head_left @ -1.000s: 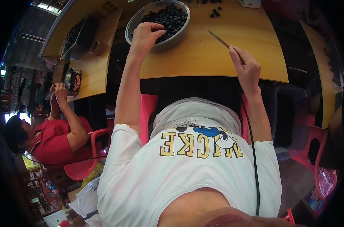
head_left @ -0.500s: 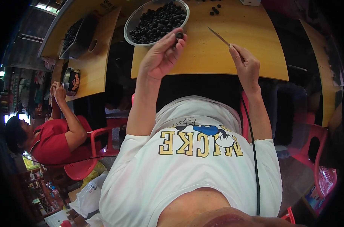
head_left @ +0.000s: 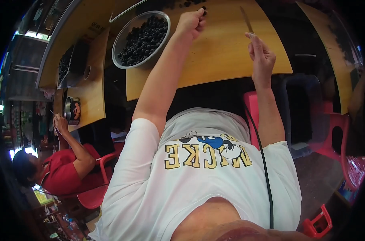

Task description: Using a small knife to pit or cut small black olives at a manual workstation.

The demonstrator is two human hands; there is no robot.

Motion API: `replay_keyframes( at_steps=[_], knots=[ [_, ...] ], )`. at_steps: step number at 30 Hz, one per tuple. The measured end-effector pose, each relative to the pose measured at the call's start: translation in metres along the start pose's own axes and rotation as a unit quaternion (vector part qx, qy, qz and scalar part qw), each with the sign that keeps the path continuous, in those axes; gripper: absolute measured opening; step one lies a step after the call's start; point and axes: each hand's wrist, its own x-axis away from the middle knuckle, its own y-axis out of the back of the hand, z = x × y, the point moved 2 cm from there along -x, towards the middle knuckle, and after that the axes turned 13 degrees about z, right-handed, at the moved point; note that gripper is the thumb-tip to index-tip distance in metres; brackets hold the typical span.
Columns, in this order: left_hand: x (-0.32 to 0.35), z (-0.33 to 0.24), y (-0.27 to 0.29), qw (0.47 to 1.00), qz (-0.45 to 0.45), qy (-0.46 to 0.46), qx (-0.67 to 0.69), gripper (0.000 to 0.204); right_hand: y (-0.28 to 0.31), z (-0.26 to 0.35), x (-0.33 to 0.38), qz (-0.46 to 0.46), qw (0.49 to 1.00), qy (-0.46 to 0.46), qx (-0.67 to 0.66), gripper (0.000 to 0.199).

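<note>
My left hand (head_left: 191, 24) reaches over the far part of the table, its fingers closed in a pinch. A small dark round fruit (head_left: 204, 9) shows at those fingertips. My right hand (head_left: 262, 54) grips a narrow knife (head_left: 247, 19) with its blade pointing away from me, above the table's right side. To the left of my left forearm stands a clear plastic bowl (head_left: 114, 51), heaped with more dark round fruits (head_left: 144, 40). Several loose dark pieces (head_left: 188, 3) lie at the far edge of the view, beyond my left hand.
A yellow wooden table (head_left: 226, 56) is in front of me. At another table on the left, a person in red (head_left: 68, 170) works near a dark printed tub (head_left: 73, 111) and a dark fruit-filled container (head_left: 72, 66). A black cable (head_left: 266, 172) hangs down my front. Red chairs (head_left: 333, 136) stand nearby.
My left hand has moved away from me, past the bowl, carrying the dark round fruit toward the loose pieces. My right hand keeps the knife, its blade now turned more upright in view. The view has shifted.
</note>
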Motion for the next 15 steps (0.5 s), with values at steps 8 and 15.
replay_keyframes(
  at_steps=[8,15],
  knots=[
    [-0.012,0.009,-0.004,0.762,-0.164,-0.041,-0.625,0.021,0.001,-0.004,0.001,0.020,1.000,-0.002,0.001,0.030],
    [0.058,-0.032,-0.017,0.982,-0.004,-0.103,-0.161,0.023,-0.008,-0.002,0.003,0.025,1.000,-0.007,0.011,0.031]
  ],
)
